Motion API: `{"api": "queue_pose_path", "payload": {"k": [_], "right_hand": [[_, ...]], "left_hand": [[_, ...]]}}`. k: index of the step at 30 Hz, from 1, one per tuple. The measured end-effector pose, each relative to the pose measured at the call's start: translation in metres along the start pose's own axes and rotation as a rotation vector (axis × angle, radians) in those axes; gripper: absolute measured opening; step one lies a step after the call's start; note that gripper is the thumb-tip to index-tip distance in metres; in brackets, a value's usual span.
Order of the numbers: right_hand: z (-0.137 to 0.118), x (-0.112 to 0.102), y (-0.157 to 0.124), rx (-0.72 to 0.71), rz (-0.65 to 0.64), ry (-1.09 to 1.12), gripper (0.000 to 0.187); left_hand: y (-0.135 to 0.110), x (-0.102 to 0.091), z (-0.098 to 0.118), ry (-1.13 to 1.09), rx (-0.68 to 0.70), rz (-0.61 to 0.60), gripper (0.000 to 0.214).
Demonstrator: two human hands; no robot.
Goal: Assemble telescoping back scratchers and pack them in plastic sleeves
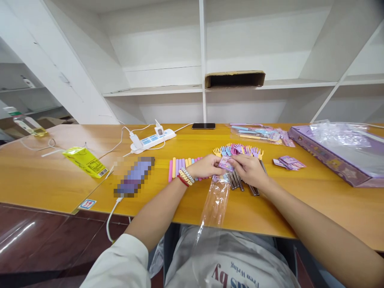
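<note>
A small purple-and-pink printed card (226,163) is pinched between my left hand (206,166) and my right hand (249,171). Below the card a long clear plastic bag (212,204) hangs toward my lap; its top end is at my fingers. Whether the card is inside the bag or against it, I cannot tell. Just beyond my hands lies a row of hand-shaped back scratchers (237,149) in yellow, blue, pink and purple, their metal rods (255,191) showing under my right hand. Left of them, pastel handles (179,164) lie side by side, partly covered by my left hand.
More printed cards (288,162) are piled on the right, near a purple box (327,160) with clear plastic on it. Bagged scratchers (258,133) lie behind. To the left are a blurred phone (135,177), a yellow carton (85,161), a power strip (153,141) and cables.
</note>
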State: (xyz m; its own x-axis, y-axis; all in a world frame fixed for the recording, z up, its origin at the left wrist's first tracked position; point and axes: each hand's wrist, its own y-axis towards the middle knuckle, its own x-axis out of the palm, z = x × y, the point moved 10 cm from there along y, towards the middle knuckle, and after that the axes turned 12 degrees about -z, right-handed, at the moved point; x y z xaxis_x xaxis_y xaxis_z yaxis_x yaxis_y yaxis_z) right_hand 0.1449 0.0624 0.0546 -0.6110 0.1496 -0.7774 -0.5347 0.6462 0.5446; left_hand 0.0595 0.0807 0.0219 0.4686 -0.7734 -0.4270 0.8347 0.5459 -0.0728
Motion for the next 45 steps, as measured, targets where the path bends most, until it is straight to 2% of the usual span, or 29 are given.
{"api": "queue_pose_path", "payload": {"k": [4, 9, 11, 13, 15, 17, 21, 23, 26, 29, 34, 40, 45], "right_hand": [[0.006, 0.006, 0.000, 0.095, -0.093, 0.127, 0.037], [0.023, 0.030, -0.004, 0.277, -0.263, 0.574, 0.048], [0.033, 0.036, -0.007, 0.371, -0.251, 0.715, 0.051], [0.043, 0.032, -0.010, 0.416, -0.149, 0.766, 0.050], [0.042, 0.018, -0.009, 0.346, -0.033, 0.703, 0.040], [0.029, 0.002, -0.007, 0.198, 0.043, 0.557, 0.029], [-0.010, -0.012, -0.007, -0.085, 0.075, 0.257, 0.018], [-0.023, -0.013, -0.007, -0.153, 0.076, 0.144, 0.009], [-0.023, -0.015, -0.004, -0.114, 0.107, 0.063, 0.010], [-0.014, -0.020, -0.002, -0.036, 0.132, 0.084, 0.011], [-0.006, -0.012, 0.002, -0.012, 0.015, 0.208, 0.009], [0.001, -0.011, 0.003, 0.031, -0.003, 0.275, 0.011], [0.004, -0.001, 0.007, 0.043, -0.135, 0.335, 0.014]], "left_hand": [[0.001, 0.004, -0.002, 0.112, -0.030, -0.027, 0.005], [0.000, -0.003, 0.002, 0.073, 0.019, 0.099, 0.018], [-0.001, -0.005, 0.001, 0.026, 0.018, 0.135, 0.024], [-0.002, -0.008, 0.001, -0.004, 0.008, 0.177, 0.029], [-0.004, -0.013, 0.001, -0.015, 0.012, 0.235, 0.036], [-0.005, -0.019, 0.002, -0.008, 0.017, 0.292, 0.043], [-0.008, -0.028, 0.001, 0.082, -0.002, 0.394, 0.053], [-0.009, -0.029, 0.002, 0.138, -0.006, 0.409, 0.055], [-0.009, -0.026, 0.006, 0.225, 0.008, 0.390, 0.055], [-0.008, -0.022, 0.012, 0.317, 0.030, 0.359, 0.053], [-0.008, -0.017, 0.018, 0.454, 0.038, 0.337, 0.052], [-0.009, -0.018, 0.020, 0.578, 0.057, 0.362, 0.051], [-0.008, -0.016, 0.020, 0.645, 0.075, 0.338, 0.050]]}}
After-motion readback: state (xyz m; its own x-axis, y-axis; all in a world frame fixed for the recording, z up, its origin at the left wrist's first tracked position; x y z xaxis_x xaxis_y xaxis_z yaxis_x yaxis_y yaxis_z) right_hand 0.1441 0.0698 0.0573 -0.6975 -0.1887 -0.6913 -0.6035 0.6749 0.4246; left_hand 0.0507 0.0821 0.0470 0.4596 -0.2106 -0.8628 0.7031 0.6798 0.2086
